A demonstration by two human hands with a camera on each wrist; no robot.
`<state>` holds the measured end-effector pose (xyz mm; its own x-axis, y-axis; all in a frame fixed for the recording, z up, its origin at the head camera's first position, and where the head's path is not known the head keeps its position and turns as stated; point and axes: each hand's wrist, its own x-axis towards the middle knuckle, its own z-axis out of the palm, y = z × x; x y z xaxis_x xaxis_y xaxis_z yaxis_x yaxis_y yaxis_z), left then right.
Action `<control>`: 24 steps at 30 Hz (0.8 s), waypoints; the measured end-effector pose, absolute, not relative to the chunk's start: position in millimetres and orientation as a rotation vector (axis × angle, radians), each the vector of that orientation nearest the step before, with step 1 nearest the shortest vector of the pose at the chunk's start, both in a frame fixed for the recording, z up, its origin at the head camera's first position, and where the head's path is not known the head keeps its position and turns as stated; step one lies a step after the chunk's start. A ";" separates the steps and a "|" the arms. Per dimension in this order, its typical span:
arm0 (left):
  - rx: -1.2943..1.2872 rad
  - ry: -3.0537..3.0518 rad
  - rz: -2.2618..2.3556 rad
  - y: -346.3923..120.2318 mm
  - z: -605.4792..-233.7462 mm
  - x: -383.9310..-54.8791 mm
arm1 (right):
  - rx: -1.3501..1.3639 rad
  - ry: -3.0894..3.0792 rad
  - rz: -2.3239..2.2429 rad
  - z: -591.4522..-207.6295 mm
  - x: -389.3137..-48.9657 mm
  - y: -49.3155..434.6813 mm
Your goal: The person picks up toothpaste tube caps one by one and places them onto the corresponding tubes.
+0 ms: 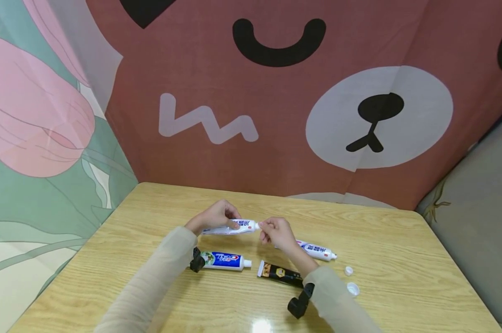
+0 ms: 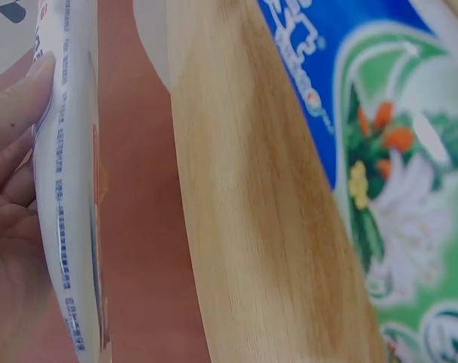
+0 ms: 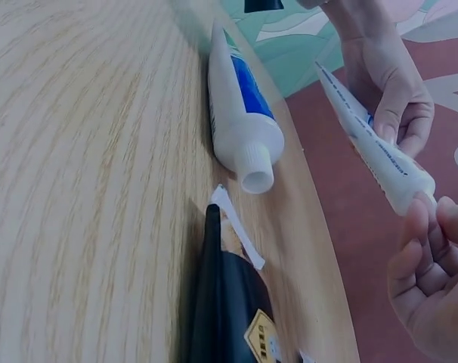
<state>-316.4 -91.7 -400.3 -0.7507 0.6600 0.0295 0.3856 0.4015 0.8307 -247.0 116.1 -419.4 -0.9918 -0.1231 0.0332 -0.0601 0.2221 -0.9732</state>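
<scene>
My left hand (image 1: pixel 217 216) grips a white toothpaste tube (image 1: pixel 246 226) with dark lettering, held sideways with its cap end to the right. The thumb lies across the front of that tube, as the left wrist view also shows. At the cap end, the thumb and forefinger of my right hand (image 1: pixel 279 232) pinch the small white cap; the right wrist view shows these fingertips (image 3: pixel 419 215) right at the tube's end, largely hiding the cap. Below the left hand lies a blue and green toothpaste tube (image 1: pixel 226 261), its white nozzle (image 3: pixel 256 178) uncapped.
A black tube (image 1: pixel 279 273) lies under the right forearm. Behind that forearm is another white toothpaste tube (image 1: pixel 315 250), nozzle pointing right. Two loose white caps, a small one (image 1: pixel 348 270) and a larger one (image 1: pixel 353 289), sit on the wooden table (image 1: pixel 417 259). A printed cloth (image 1: pixel 276 162) hangs behind.
</scene>
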 end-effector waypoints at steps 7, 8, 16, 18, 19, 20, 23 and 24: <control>0.877 2.387 1.234 -95.2 -405.8 -321.3 | -0.105 2.438 -1.904 -426.9 -250.2 110.7; 0.880 2.381 1.225 -96.0 -406.8 -322.1 | -0.105 2.431 -1.908 -428.8 -250.5 110.3; 0.857 2.369 1.151 -101.0 -413.7 -325.5 | -0.112 2.395 -1.892 -429.8 -248.9 107.9; 0.851 2.355 1.143 -102.0 -414.9 -326.0 | -0.093 2.396 -1.871 -435.2 -252.0 108.4; 0.852 2.347 1.142 -102.4 -416.1 -326.5 | -0.087 2.395 -1.866 -440.2 -254.7 109.0; 0.858 2.339 1.141 -103.1 -418.2 -327.7 | -0.081 2.394 -1.857 -441.8 -255.3 109.0; 0.861 2.318 1.130 -103.9 -423.1 -329.5 | -0.072 2.384 -1.820 -446.9 -256.5 109.8; 0.866 2.316 1.122 -104.0 -425.0 -330.3 | -0.075 2.384 -1.803 -448.4 -256.7 110.1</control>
<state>-330.3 -104.0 -425.0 -0.7164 0.6904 -0.1007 0.3490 0.4796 0.8051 -256.7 110.1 -448.4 -0.9873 -0.1309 -0.0902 0.0512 0.2753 -0.9600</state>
